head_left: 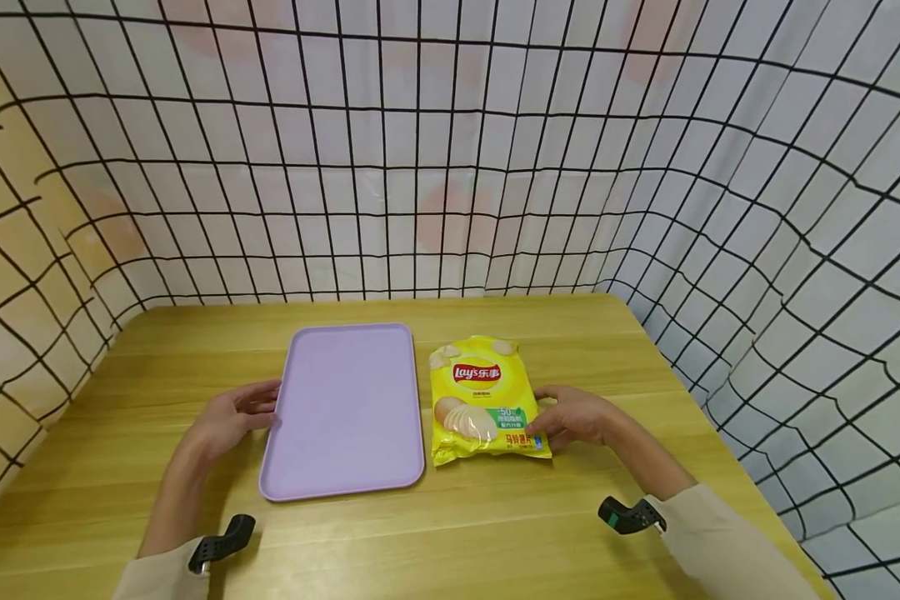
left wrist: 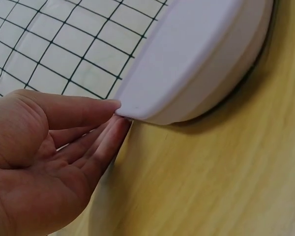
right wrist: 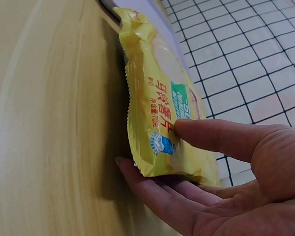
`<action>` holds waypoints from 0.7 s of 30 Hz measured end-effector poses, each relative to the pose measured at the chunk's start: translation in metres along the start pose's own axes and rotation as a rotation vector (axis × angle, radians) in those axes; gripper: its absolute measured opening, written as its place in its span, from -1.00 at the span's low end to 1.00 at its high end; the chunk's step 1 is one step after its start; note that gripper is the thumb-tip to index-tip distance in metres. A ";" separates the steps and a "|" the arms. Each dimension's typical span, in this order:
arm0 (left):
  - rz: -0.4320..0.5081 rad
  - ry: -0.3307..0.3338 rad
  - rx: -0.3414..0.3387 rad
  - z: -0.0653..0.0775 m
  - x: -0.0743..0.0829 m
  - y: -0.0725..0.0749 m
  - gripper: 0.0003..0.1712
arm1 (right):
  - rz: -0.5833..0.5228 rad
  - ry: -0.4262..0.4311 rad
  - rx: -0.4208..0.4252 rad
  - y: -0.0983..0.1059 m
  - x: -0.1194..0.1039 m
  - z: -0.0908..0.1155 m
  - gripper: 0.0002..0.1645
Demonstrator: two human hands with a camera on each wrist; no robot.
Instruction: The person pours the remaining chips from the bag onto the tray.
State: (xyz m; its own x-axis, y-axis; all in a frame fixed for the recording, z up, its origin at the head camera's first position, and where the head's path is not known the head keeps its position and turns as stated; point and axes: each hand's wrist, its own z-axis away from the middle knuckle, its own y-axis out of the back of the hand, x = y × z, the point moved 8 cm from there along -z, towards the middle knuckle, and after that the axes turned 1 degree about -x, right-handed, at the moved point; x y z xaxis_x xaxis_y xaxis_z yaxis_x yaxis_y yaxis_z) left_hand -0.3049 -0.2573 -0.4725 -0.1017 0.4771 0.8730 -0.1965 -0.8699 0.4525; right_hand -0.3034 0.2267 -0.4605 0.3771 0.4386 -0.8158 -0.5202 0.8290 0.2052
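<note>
A light purple tray lies on the wooden table, left of centre. My left hand is at its left edge; in the left wrist view the thumb meets the top of the tray's rim with the fingertips just beneath. Right of the tray is a yellow Lay's potato chip bag, label facing up. At the bag's lower right side, my right hand grips it. The right wrist view has the thumb on the printed front of the bag and the fingers under its edge.
The wooden table is bounded at the back and sides by a black wire grid over pale sheeting. Black straps with small dark devices circle the left sleeve and the right sleeve.
</note>
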 end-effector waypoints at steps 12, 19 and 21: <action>0.001 -0.042 -0.041 -0.003 -0.001 0.002 -0.26 | -0.052 0.023 0.012 0.002 -0.003 -0.003 0.04; 0.007 -0.044 -0.056 -0.006 0.000 0.004 -0.26 | -0.097 0.034 -0.006 0.002 -0.003 -0.005 0.05; 0.006 -0.041 -0.060 -0.006 0.002 0.004 -0.25 | -0.122 0.039 -0.016 0.002 -0.003 -0.004 0.04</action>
State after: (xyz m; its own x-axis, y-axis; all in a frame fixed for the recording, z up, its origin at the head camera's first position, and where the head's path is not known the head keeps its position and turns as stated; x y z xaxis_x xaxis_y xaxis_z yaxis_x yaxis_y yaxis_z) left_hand -0.3117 -0.2591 -0.4705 -0.0631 0.4653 0.8829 -0.2538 -0.8631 0.4367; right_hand -0.3085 0.2255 -0.4601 0.4081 0.3209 -0.8547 -0.4847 0.8695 0.0950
